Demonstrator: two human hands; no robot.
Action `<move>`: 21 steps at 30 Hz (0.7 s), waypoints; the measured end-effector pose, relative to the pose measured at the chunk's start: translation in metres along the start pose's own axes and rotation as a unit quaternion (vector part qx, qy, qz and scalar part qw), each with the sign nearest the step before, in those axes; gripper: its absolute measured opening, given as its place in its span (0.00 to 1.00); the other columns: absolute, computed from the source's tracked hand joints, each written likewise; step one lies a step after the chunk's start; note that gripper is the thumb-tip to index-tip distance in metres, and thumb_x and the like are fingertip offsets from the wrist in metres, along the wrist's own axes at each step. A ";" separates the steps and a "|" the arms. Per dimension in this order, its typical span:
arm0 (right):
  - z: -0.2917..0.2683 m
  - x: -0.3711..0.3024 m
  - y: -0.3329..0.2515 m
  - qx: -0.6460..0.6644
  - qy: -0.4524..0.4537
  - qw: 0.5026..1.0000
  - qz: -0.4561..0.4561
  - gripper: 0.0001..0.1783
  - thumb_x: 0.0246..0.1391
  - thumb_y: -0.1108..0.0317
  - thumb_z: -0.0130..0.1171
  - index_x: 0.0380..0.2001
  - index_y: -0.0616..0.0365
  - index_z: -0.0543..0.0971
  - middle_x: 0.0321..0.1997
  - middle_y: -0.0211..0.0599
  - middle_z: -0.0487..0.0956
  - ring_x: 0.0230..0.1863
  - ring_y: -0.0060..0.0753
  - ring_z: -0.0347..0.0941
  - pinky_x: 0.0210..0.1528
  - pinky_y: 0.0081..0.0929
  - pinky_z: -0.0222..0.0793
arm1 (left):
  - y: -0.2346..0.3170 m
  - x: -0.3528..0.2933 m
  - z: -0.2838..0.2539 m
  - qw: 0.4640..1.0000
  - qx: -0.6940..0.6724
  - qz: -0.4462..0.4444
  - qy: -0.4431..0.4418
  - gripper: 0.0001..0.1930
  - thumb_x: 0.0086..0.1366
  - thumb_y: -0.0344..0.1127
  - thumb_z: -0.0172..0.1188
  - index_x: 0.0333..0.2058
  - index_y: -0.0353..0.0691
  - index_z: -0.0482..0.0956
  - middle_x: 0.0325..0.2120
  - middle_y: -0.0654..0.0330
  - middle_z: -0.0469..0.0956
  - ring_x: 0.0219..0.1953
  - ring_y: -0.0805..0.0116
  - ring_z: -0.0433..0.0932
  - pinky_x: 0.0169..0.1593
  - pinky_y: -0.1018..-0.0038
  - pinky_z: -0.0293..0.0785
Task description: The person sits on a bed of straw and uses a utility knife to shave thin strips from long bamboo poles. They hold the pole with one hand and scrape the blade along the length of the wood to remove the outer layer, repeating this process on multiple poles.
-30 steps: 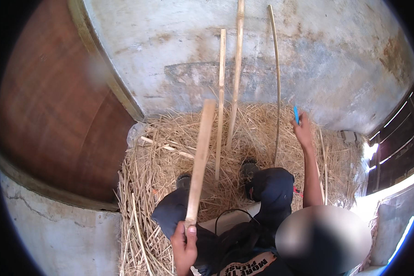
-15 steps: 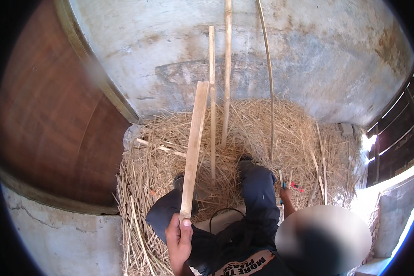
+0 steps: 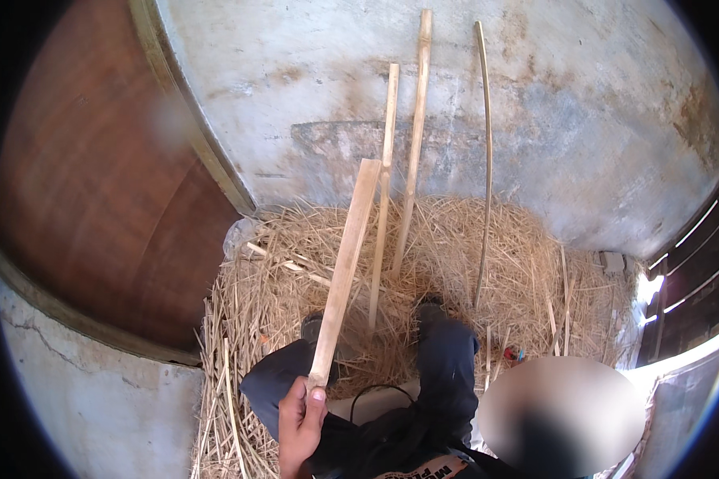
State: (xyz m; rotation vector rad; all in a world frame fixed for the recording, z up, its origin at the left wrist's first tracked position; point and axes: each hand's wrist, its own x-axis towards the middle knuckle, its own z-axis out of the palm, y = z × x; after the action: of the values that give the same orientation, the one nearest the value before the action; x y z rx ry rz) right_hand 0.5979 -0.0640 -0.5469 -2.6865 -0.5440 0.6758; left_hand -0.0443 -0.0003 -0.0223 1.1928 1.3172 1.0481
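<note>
My left hand [image 3: 302, 423] is closed around the lower end of a flat, pale bamboo strip [image 3: 345, 275], which points up and away, leaning slightly right. The thumb lies along the strip's near face. My right hand does not show; a blurred oval patch covers the lower right. At the patch's upper edge, a small red and blue object [image 3: 514, 354] lies on the straw, its kind too small to make out.
Three long bamboo sticks [image 3: 415, 144] [image 3: 385, 160] [image 3: 486, 160] stand against the stained wall [image 3: 240, 88]. Straw and bamboo shavings [image 3: 455, 239] cover the floor around my legs. A brown door-like panel [image 3: 96, 184] is at left, dark slats [image 3: 687, 271] at right.
The view has tilted and shifted, so the scene sits lower. My right hand, earlier seen by a blue object at right, has gone out of sight. The left hand still grips the bamboo strip.
</note>
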 end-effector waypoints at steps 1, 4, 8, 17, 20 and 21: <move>0.002 0.003 -0.001 -0.011 0.011 1.000 0.014 0.34 0.61 0.34 0.61 0.62 0.42 0.83 0.61 0.49 0.84 0.66 0.54 0.78 0.64 0.51 0.71 | 0.002 0.001 0.003 1.000 0.002 -0.001 -0.002 0.14 0.83 0.43 0.51 0.37 0.42 0.71 0.18 0.71 0.66 0.16 0.86 0.59 0.18 0.84 0.52; 0.009 -0.006 -0.016 0.051 -0.059 0.996 -0.043 0.33 0.60 0.38 0.65 0.61 0.47 0.83 0.59 0.49 0.85 0.67 0.51 0.77 0.67 0.52 0.68 | 0.013 0.002 0.014 0.999 -0.004 -0.037 0.028 0.13 0.81 0.38 0.56 0.36 0.36 0.74 0.17 0.71 0.68 0.20 0.85 0.64 0.24 0.79 0.58; 0.011 -0.007 -0.017 0.021 -0.029 0.999 -0.015 0.29 0.62 0.45 0.66 0.61 0.48 0.83 0.56 0.50 0.86 0.65 0.49 0.77 0.69 0.52 0.66 | 0.014 0.013 0.022 0.999 -0.009 -0.035 0.024 0.13 0.82 0.42 0.52 0.39 0.40 0.72 0.18 0.71 0.67 0.17 0.86 0.60 0.20 0.83 0.53; 0.001 0.028 -0.016 -0.052 -0.029 0.998 0.038 0.26 0.60 0.43 0.61 0.46 0.53 0.90 0.46 0.51 0.88 0.41 0.46 0.87 0.45 0.43 0.81 | 0.013 0.043 0.028 0.999 -0.008 -0.027 -0.017 0.15 0.82 0.43 0.54 0.45 0.35 0.75 0.18 0.72 0.67 0.18 0.86 0.59 0.21 0.82 0.53; 0.001 0.016 -0.053 0.167 -0.090 0.972 0.138 0.32 0.55 0.36 0.63 0.44 0.54 0.90 0.43 0.50 0.89 0.41 0.42 0.88 0.44 0.41 0.81 | 0.014 0.040 0.031 1.000 0.011 -0.016 -0.011 0.15 0.82 0.44 0.54 0.47 0.34 0.76 0.18 0.72 0.66 0.18 0.86 0.59 0.21 0.81 0.53; -0.002 0.001 -0.069 0.144 -0.079 0.976 0.146 0.33 0.55 0.34 0.63 0.43 0.55 0.90 0.44 0.49 0.89 0.43 0.43 0.88 0.46 0.42 0.81 | 0.009 0.039 0.030 1.000 0.026 -0.012 -0.009 0.15 0.82 0.44 0.54 0.47 0.34 0.76 0.18 0.72 0.66 0.18 0.86 0.59 0.21 0.81 0.53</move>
State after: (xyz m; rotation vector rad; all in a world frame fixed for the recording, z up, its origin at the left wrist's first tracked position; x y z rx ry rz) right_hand 0.5807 -0.0035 -0.5189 -2.4700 -0.0733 0.9719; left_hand -0.0124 0.0390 -0.0211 1.2200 1.3492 0.9905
